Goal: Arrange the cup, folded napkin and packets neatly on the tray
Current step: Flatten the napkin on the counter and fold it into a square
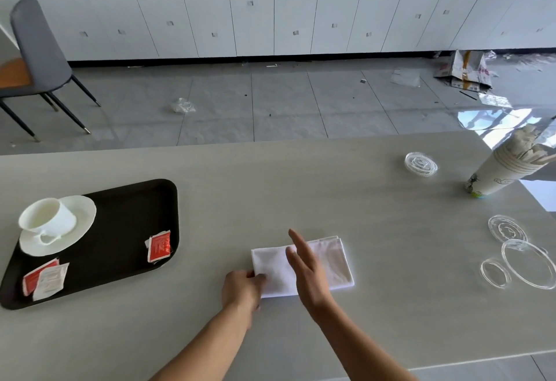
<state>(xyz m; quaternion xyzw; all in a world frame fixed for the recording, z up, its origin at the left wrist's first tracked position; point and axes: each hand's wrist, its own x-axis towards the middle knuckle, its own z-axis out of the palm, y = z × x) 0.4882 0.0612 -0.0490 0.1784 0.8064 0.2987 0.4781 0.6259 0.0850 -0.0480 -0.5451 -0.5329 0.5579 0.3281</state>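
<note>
Left hand (243,289) fingers pinching folded napkin (328,263) corner on table (301,188), right hand (305,269) flat above it with fingers extended together, cup (48,218) and packets (159,245) on tray (120,209)

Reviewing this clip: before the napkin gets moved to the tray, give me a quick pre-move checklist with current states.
1. Napkin folded flat on table: ok.
2. Left hand pinching napkin's near-left corner: ok.
3. Right hand gripping napkin: not ok, it is open, fingers extended over the cloth.
4. Free space on tray: ok, its middle is bare.
5. Cup on saucer on tray: ok.
6. Packets on tray: ok, but scattered.
</note>
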